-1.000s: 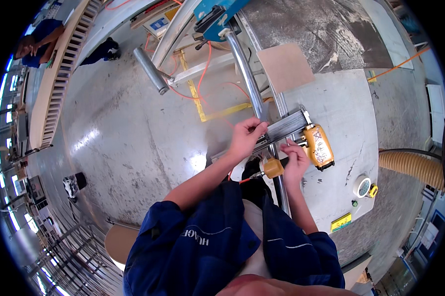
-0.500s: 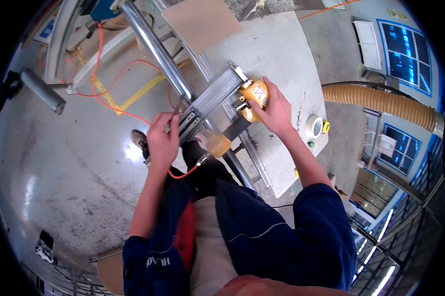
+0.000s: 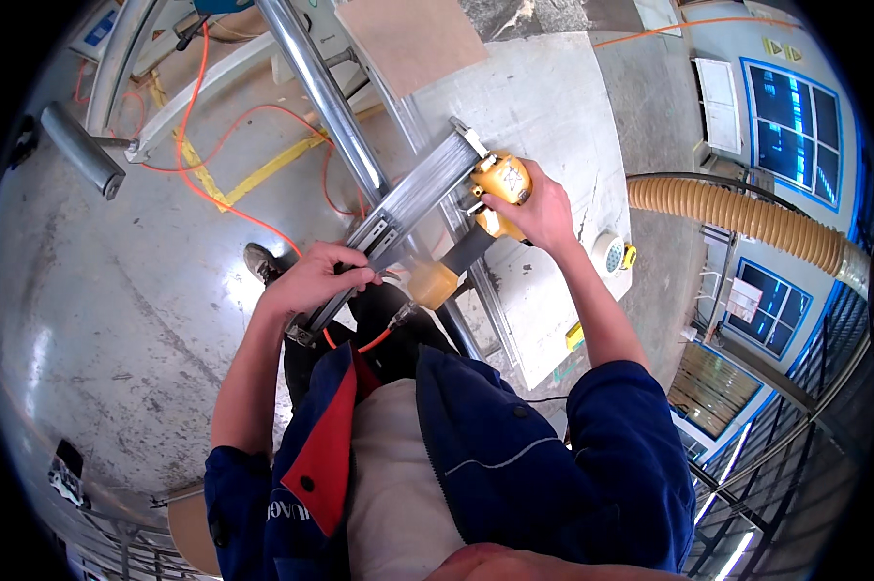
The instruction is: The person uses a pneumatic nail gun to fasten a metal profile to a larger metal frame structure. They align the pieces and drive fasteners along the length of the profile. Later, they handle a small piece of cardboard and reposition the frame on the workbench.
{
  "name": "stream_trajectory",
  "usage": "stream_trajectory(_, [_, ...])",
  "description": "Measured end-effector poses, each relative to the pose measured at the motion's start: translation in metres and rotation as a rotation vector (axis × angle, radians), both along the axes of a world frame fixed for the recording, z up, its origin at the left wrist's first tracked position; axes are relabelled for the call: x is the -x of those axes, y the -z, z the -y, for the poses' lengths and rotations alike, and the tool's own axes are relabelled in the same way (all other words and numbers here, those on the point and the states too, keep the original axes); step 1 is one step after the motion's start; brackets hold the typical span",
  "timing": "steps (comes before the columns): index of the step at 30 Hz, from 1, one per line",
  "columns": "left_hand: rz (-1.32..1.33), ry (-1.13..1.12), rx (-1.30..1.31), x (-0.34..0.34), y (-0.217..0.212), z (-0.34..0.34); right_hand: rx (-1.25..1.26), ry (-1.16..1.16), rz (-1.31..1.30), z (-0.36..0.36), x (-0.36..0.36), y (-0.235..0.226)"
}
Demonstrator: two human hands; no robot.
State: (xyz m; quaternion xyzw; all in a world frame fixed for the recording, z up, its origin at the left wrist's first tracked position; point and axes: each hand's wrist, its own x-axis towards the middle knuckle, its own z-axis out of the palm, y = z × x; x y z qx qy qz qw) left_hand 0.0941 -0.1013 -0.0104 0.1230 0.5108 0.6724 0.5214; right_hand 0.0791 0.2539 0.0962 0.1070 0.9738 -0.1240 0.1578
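Note:
My right hand (image 3: 539, 208) is wrapped round the yellow head of an air-powered nail gun or stapler (image 3: 503, 179), which lies tilted across the edge of the white work table (image 3: 553, 107). Its long grey magazine (image 3: 427, 189) slants down to the left, toward my body. Beside the magazine's lower part is my left hand (image 3: 321, 276), thumb and fingers pinched together; whatever they hold is too small to make out. A dark grip leads to the tool's yellow rear end (image 3: 432, 285), where an orange air hose (image 3: 375, 342) is coupled.
A shiny metal tube (image 3: 326, 92) runs along the table's left side. On the table lie a brown board (image 3: 413, 39), a white roll (image 3: 608, 254) and a yellow tape measure (image 3: 630, 257). More orange hose (image 3: 187, 165) trails across the floor. A ribbed duct (image 3: 737, 213) hangs at right.
My left hand has swung from upright beside the magazine to lying across its lower part, its fingertips farther right and lower. My right hand still grips the tool's head. The view has shifted slightly.

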Motion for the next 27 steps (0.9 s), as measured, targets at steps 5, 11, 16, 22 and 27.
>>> stream_trajectory(5, [-0.029,0.088,-0.008,0.009,-0.042,-0.001,0.132,0.053,0.018,-0.017,-0.001,0.005])
stream_trajectory(11, [-0.048,0.183,0.046,0.046,-0.146,0.004,0.498,0.228,-0.017,-0.025,-0.020,0.011])
stream_trajectory(16, [-0.034,0.244,0.334,0.071,-0.238,-0.014,0.802,0.404,-0.059,-0.016,-0.045,0.001])
stream_trajectory(22, [-0.630,0.529,0.353,0.099,-0.223,-0.031,0.758,0.482,-0.229,-0.023,-0.069,-0.010])
stream_trajectory(27, [-0.760,0.458,0.312,0.105,-0.176,-0.065,0.516,0.544,-0.348,-0.062,-0.094,0.005])
